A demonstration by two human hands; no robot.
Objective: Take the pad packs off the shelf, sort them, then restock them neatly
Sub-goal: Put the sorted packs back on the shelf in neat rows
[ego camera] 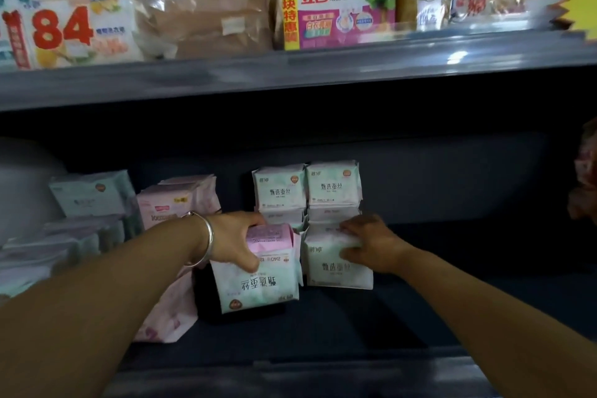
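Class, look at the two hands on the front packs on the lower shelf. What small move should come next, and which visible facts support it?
Probably turn the pack in the left hand upright: this front left pack has its print upside down, while the two back packs stand with print upright. The right hand grips the front right pack, which looks aligned with the row.
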